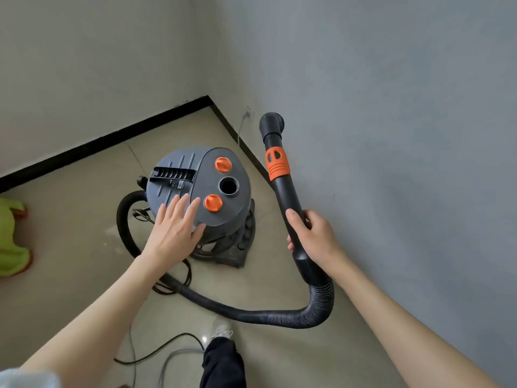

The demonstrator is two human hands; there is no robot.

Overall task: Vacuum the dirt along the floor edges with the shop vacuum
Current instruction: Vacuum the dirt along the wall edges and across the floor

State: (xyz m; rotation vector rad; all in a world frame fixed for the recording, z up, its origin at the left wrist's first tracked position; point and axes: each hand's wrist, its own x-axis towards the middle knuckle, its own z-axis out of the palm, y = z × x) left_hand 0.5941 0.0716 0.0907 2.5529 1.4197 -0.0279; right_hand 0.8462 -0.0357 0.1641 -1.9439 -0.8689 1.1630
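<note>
Two hands: both in view, one on each part of the machine.
Left hand (174,233): fingers straight and spread, lying flat on or just over the grey lid of the shop vacuum (200,189); whether it truly touches is hard to tell.
Right hand (312,233): fingers curled tight round the black wand (282,175), holding it upright with its mouth up by the wall, well off the floor.
Hose (251,313): loops from below the right hand, across the floor, back toward the vacuum under the left forearm.
Orange knobs (213,203): one just past the left fingertips, another beyond it, an open round port between them.
Floor edge (98,142): dark skirting strip beyond the vacuum, far from both hands.
Cord (156,350): thin black lead on the floor near the person's foot.
Risk, snag: the slack hose and cord lie close to the feet; stepping forward could catch them and tug the vacuum over.
Risk, no pickup: with the wand aimed up, dirt along the edge stays untouched until it is lowered.
</note>
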